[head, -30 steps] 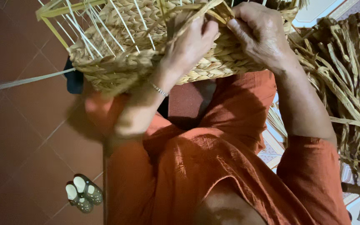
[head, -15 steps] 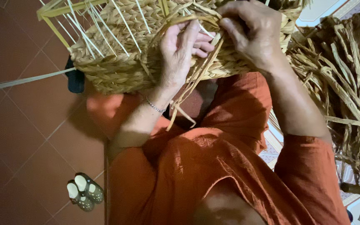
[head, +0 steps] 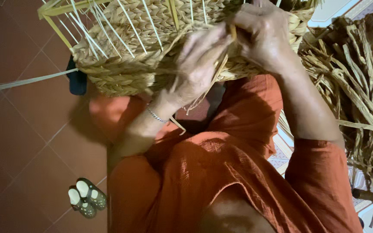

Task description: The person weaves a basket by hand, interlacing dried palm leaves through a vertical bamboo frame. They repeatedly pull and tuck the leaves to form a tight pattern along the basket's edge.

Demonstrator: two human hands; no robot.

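Observation:
A half-woven straw basket point(head: 130, 56) with pale upright ribs rests on my lap, against my orange clothes. My left hand point(head: 197, 64) lies on its braided wall with the fingers closed around dried straw strands point(head: 212, 84) that hang down from the weave. My right hand point(head: 262, 36) grips the basket's rim a little further right, fingers curled over the braid and pinching a strand. A thin bracelet sits on my left wrist.
A big heap of dried straw point(head: 359, 90) lies at the right. A pair of small shoes point(head: 87, 197) stands on the red tile floor point(head: 22, 142) at lower left. A dark object point(head: 77, 80) sits behind the basket, and one long strand point(head: 18, 83) stretches left.
My left hand has slid right and down along the basket wall, drawing the strands with it. The right hand stays at the rim.

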